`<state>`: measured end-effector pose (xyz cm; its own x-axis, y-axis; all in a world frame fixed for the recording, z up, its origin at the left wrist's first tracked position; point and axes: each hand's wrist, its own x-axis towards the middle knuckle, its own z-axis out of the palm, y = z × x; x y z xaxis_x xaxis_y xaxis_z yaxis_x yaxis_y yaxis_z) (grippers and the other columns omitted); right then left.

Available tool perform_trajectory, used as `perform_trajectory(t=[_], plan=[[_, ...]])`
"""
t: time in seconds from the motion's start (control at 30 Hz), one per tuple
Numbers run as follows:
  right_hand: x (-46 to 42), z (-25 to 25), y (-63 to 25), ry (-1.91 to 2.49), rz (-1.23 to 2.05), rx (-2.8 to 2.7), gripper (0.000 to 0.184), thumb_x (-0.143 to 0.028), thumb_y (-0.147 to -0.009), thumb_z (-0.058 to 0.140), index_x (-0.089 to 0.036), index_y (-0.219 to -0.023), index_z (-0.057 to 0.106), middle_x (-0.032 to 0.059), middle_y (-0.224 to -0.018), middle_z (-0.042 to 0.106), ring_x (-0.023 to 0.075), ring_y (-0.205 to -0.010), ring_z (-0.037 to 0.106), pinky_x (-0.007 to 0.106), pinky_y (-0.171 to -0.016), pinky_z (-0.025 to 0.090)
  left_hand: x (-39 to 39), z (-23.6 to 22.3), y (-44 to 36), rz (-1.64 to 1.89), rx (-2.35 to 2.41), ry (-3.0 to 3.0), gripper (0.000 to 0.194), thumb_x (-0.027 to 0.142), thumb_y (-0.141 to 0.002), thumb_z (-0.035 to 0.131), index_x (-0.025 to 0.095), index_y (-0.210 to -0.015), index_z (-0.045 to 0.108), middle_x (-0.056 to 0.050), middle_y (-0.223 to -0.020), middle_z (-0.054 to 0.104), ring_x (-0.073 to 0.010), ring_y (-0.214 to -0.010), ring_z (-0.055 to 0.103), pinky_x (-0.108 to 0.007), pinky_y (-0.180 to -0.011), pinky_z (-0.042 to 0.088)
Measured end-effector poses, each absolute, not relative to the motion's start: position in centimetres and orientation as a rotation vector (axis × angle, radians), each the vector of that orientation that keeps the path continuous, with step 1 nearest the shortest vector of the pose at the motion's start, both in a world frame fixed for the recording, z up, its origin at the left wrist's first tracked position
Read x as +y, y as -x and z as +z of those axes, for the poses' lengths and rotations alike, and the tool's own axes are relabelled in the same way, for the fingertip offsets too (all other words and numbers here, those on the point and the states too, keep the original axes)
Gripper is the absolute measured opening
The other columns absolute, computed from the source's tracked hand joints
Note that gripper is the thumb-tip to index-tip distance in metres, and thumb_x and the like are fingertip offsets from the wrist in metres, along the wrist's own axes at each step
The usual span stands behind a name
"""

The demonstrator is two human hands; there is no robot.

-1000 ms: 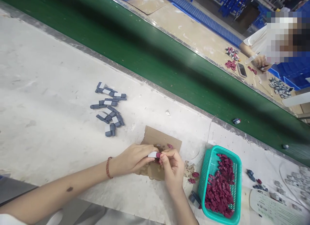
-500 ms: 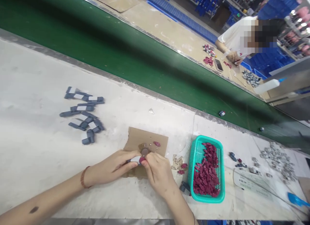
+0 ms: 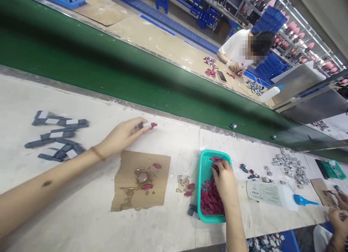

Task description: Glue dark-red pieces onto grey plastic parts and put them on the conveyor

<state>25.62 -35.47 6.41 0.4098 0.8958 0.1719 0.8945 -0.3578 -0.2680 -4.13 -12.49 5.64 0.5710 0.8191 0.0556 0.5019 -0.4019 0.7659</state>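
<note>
My left hand [image 3: 126, 133] is closed around a small dark grey and white block [image 3: 145, 125] with a dark red piece on its end, above the white table near its far edge. My right hand [image 3: 225, 177] reaches into a teal plastic basket [image 3: 202, 187] of small dark red pieces [image 3: 210, 201]. Its fingers curl down among them, and what the fingertips grip is hidden. Between my arms lies a cardboard sheet [image 3: 122, 172], wet in patches, with a small round dish [image 3: 142, 177] and two red pieces on it.
Several grey blocks with white patches [image 3: 58, 132] lie at the left. Right of the basket are a glue bottle [image 3: 268, 194] with a blue nozzle and a heap of pale grey pieces [image 3: 290, 165]. Beyond runs a green conveyor belt [image 3: 122, 71]; a co-worker [image 3: 239, 51] sits across it.
My hands were together over the cardboard and are now apart. The left moved up and away with the block; the right moved into the basket. The camera view has shifted.
</note>
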Motion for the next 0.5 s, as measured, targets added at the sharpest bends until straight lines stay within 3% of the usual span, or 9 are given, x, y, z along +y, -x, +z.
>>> perform_trajectory(t=[0.07, 0.17, 0.33, 0.5], plan=[[-35.4, 6.1, -26.0, 2.339, 0.058, -1.524, 0.015, -0.023, -0.087, 0.054, -0.023, -0.077, 0.066, 0.0087, -0.084, 0.059, 0.0263, -0.080, 0.056, 0.036, -0.064, 0.045, -9.2, 4.9, 1.6, 0.671, 1.053, -2.173, 0.031, 0.042, -0.093, 0.042, 0.017, -0.100, 0.059, -0.010, -0.105, 0.065, -0.0276, -0.104, 0.056, -0.035, -0.093, 0.042], [-35.2, 6.5, -25.7, 2.268, 0.138, -1.463, 0.019, -0.030, -0.088, 0.055, -0.022, -0.074, 0.066, 0.0083, -0.083, 0.062, 0.0260, -0.082, 0.059, 0.037, -0.068, 0.048, -5.2, 2.9, -1.5, 0.761, 1.165, -2.185, 0.027, 0.035, -0.089, 0.045, 0.014, -0.097, 0.062, -0.015, -0.116, 0.059, -0.0312, -0.116, 0.047, -0.045, -0.104, 0.034], [-35.0, 8.1, -24.2, 1.907, 0.591, -0.978, 0.028, -0.046, -0.084, 0.062, -0.019, -0.086, 0.069, 0.0057, -0.077, 0.069, 0.0193, -0.065, 0.063, 0.033, -0.059, 0.051, -2.4, 0.5, -3.1, 0.812, 1.236, -2.192, 0.027, 0.029, -0.089, 0.045, 0.015, -0.101, 0.064, -0.017, -0.124, 0.054, -0.0352, -0.127, 0.037, -0.053, -0.108, 0.028], [-34.1, 9.1, -20.7, 1.563, 0.815, -0.459, 0.036, -0.046, -0.067, 0.079, -0.019, -0.090, 0.074, 0.0039, -0.074, 0.072, 0.0147, -0.061, 0.063, 0.028, -0.058, 0.054, -3.2, 0.4, 0.1, 0.823, 1.276, -2.206, 0.038, 0.032, -0.090, 0.040, 0.012, -0.116, 0.059, -0.019, -0.130, 0.051, -0.0363, -0.132, 0.033, -0.054, -0.111, 0.025]])
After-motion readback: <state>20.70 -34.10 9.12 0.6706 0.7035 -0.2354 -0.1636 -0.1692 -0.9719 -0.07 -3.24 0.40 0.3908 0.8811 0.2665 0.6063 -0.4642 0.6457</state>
